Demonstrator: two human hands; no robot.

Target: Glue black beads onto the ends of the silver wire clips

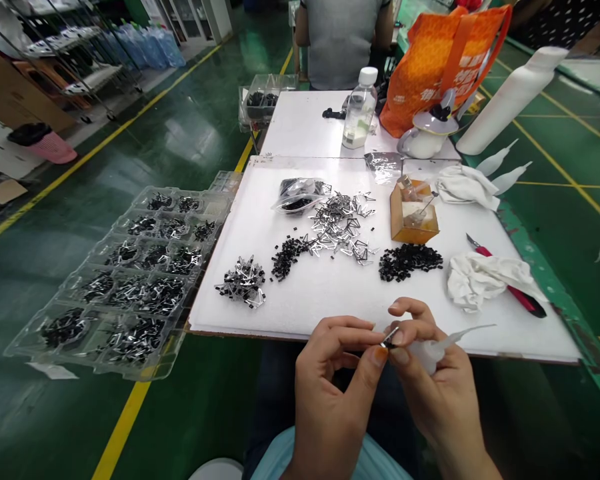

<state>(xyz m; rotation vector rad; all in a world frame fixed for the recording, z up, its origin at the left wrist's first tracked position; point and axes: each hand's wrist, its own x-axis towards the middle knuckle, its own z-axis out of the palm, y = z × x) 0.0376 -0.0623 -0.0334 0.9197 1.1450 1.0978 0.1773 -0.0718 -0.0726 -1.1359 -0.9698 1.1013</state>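
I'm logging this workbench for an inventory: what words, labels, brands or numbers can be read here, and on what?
None can be quoted as it reads. The orange tote bag carries light printing, too blurred to read. The clear plastic bottle shows no readable label.

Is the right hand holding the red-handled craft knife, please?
No, the right hand holds a white squeeze bottle; the craft knife lies on the board.

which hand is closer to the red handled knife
Right. The right hand, holding a white squeeze bottle, sits below and left of the red-handled craft knife; the left hand, pinching a small metal part, lies farther left.
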